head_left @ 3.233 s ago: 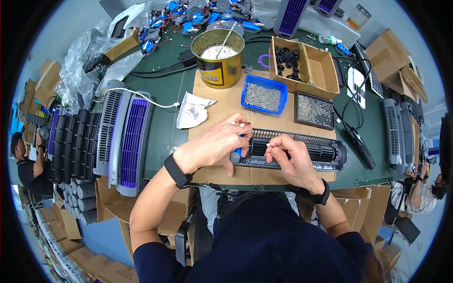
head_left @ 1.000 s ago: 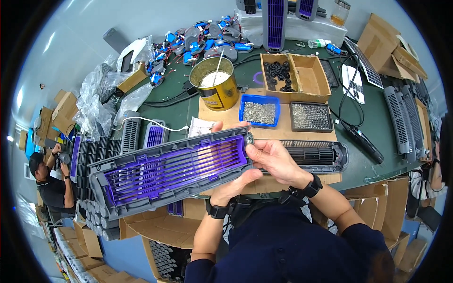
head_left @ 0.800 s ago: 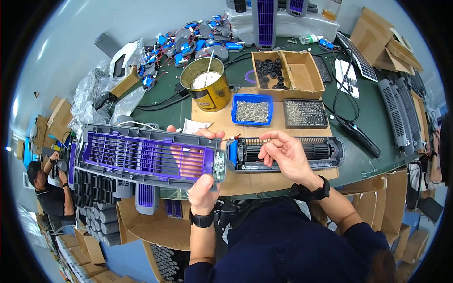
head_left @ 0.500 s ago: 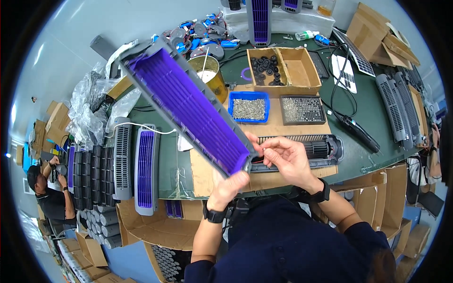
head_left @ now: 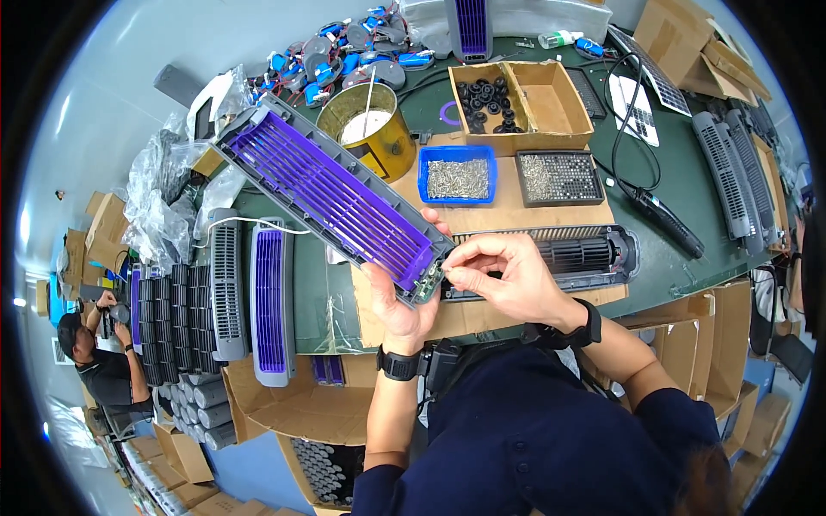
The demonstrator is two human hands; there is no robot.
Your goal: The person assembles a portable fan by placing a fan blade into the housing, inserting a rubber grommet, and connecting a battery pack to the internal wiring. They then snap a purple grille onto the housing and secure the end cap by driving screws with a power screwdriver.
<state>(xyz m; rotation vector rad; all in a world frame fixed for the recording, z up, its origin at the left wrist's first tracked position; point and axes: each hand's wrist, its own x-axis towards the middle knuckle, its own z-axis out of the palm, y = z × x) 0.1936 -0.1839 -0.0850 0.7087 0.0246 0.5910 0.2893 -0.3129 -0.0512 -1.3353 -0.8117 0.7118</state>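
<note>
My left hand (head_left: 400, 310) grips the lower end of a long grey fan housing half (head_left: 335, 202) with a purple slatted grille, its inner side turned up and its far end raised to the left. At the gripped end sits a small green circuit board (head_left: 428, 277). My right hand (head_left: 516, 279) is closed in a pinch against that board; what the fingertips hold is too small to make out. Behind the right hand, the other dark housing half (head_left: 626, 258) lies on cardboard (head_left: 508, 308) with a ribbed black fan roller (head_left: 576, 255) in it.
Beyond the hands stand a blue tray of screws (head_left: 456, 178), a black tray of small parts (head_left: 561, 178), a divided cardboard box (head_left: 551, 103) and a yellow tin (head_left: 391, 146). A black electric screwdriver (head_left: 662, 225) lies right. Purple-grilled housings (head_left: 270, 301) line the left; a co-worker (head_left: 103, 361) sits beyond.
The housing half has tilted so that its inner face and circuit board show more. My right hand has moved left, to the board. My left hand still holds the housing's end.
</note>
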